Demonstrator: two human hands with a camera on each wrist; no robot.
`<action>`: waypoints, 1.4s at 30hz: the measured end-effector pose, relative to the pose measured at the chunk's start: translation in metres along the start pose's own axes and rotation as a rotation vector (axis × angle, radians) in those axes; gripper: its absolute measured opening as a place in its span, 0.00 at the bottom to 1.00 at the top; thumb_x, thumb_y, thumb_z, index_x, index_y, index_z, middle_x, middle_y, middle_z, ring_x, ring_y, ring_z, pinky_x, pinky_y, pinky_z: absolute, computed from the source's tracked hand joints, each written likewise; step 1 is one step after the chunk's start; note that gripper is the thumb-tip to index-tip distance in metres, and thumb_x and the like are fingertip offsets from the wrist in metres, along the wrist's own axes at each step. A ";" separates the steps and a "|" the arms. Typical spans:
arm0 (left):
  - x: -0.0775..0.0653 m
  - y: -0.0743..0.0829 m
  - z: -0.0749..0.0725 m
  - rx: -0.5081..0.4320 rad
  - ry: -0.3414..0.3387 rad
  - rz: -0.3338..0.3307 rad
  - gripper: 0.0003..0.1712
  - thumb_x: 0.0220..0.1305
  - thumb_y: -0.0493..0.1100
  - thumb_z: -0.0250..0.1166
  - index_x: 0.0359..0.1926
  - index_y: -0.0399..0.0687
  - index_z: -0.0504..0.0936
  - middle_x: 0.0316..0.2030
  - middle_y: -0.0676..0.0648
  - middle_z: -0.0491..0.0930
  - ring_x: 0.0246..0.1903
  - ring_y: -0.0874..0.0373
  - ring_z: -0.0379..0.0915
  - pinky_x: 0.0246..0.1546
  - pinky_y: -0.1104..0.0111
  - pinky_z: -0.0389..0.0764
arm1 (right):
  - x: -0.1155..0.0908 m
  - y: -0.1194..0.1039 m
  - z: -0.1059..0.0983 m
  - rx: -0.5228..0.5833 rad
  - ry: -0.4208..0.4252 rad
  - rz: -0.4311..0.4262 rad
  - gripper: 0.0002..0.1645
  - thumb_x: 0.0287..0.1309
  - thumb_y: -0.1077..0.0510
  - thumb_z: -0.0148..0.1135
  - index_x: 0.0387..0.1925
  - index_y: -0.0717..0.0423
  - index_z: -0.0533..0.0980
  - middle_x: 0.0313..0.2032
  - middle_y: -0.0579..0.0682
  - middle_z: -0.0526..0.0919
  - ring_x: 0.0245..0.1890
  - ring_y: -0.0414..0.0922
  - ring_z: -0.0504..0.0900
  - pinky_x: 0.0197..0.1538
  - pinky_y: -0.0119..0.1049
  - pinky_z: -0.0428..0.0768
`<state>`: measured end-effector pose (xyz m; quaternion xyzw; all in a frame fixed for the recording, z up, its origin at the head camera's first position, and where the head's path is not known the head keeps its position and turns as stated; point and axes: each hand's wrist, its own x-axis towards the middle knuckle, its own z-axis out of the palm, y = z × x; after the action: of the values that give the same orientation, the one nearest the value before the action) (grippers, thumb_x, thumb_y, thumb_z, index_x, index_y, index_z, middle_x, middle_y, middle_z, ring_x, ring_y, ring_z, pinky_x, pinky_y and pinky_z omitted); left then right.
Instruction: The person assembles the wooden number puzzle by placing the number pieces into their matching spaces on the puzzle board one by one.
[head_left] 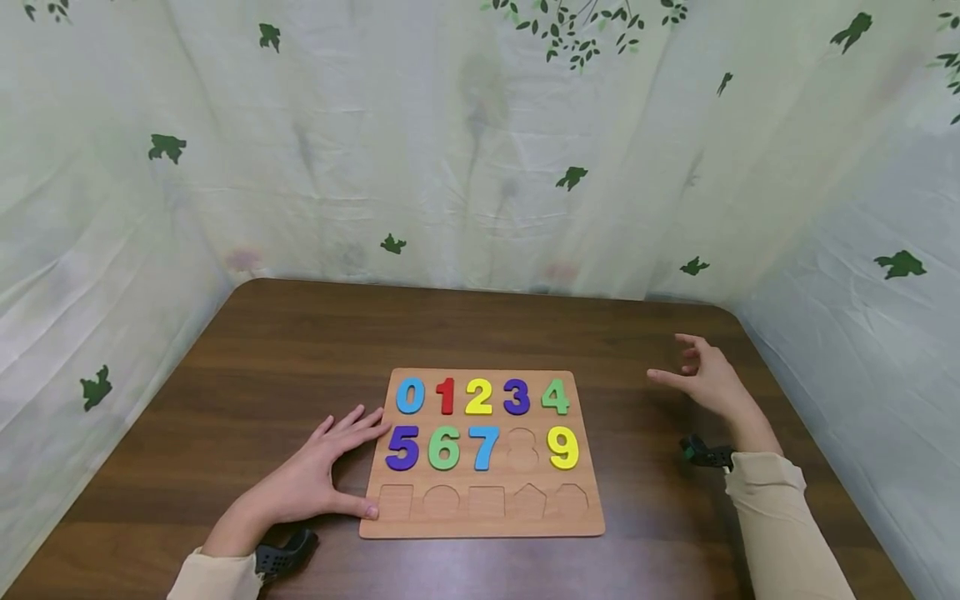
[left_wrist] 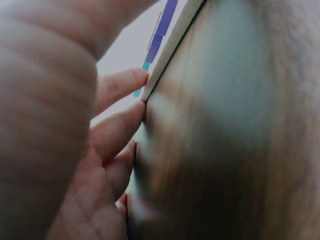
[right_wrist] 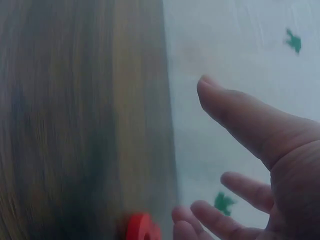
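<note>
A wooden number puzzle board lies flat on the table. Colored digits sit in its top two rows, among them a blue 7 and a yellow 9; the 8-shaped recess between them is bare. My left hand rests with spread fingers against the board's left edge, its thumb on the lower left corner. Off to the board's right, my right hand hovers over the table, thumb and fingers apart and holding nothing. A red piece with a hole shows below its fingers in the right wrist view, partly cut off.
The brown wooden table has rounded far corners. A pale curtain with green leaf and bird prints surrounds it at the back and sides. The board's bottom row holds bare shape recesses.
</note>
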<state>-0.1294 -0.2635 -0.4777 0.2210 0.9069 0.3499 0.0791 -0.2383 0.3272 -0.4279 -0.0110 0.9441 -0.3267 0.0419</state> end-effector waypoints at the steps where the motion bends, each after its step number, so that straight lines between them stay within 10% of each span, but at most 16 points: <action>1: 0.000 0.000 0.000 0.000 -0.001 -0.001 0.61 0.45 0.70 0.84 0.79 0.61 0.72 0.83 0.44 0.63 0.84 0.29 0.45 0.77 0.25 0.39 | 0.000 0.004 -0.002 0.003 0.008 0.017 0.63 0.67 0.35 0.71 0.83 0.68 0.50 0.72 0.77 0.64 0.69 0.71 0.71 0.68 0.70 0.75; 14: 0.000 -0.001 0.003 0.009 -0.006 -0.006 0.61 0.44 0.70 0.85 0.79 0.62 0.72 0.83 0.44 0.62 0.84 0.29 0.45 0.77 0.24 0.39 | -0.002 0.051 -0.008 0.050 0.054 0.205 0.66 0.71 0.33 0.65 0.84 0.68 0.42 0.75 0.83 0.53 0.74 0.76 0.61 0.72 0.75 0.69; 30: 0.003 0.000 0.000 0.017 -0.016 -0.018 0.62 0.44 0.71 0.84 0.80 0.62 0.71 0.84 0.44 0.61 0.84 0.29 0.44 0.78 0.25 0.39 | 0.000 0.077 -0.017 0.238 -0.035 0.217 0.59 0.69 0.42 0.73 0.84 0.65 0.52 0.76 0.73 0.59 0.70 0.64 0.63 0.72 0.63 0.70; 42: 0.002 -0.002 0.001 0.021 -0.012 -0.019 0.62 0.44 0.71 0.85 0.80 0.62 0.71 0.84 0.44 0.61 0.84 0.29 0.45 0.78 0.24 0.39 | -0.003 0.079 -0.018 0.237 -0.102 0.191 0.57 0.70 0.45 0.72 0.85 0.64 0.51 0.79 0.77 0.53 0.78 0.72 0.54 0.78 0.74 0.59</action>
<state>-0.1315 -0.2629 -0.4796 0.2154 0.9120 0.3385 0.0853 -0.2364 0.4006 -0.4630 0.0673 0.8924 -0.4292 0.1219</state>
